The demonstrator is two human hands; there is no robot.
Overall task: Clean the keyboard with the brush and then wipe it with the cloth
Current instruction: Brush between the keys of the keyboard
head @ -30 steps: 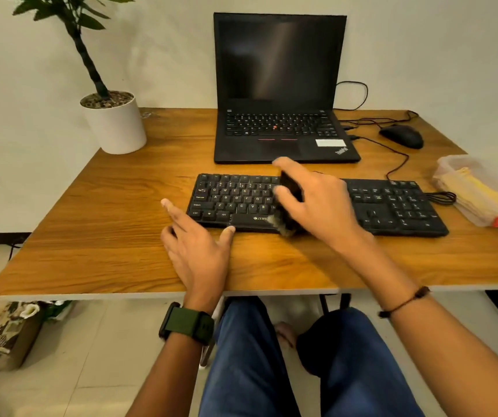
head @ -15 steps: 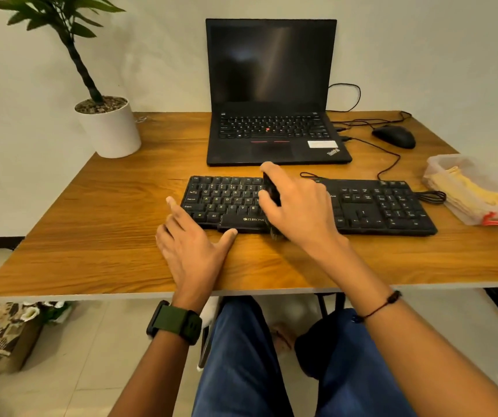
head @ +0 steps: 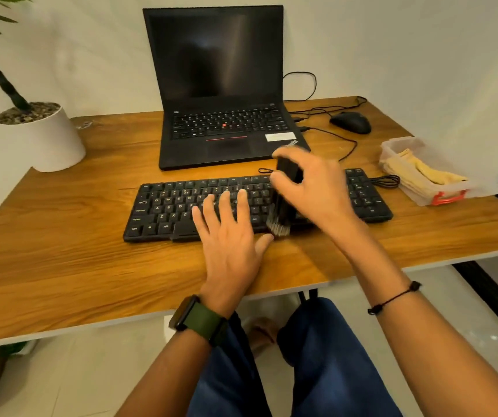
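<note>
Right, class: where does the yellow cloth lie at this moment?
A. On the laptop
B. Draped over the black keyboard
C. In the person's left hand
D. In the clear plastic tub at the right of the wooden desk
D: the yellow cloth sits folded inside the clear plastic tub, untouched by either hand.

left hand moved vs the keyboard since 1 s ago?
Yes. The left hand went from the wooden table at the black external keyboard's left front corner rightward onto its middle keys.
</note>
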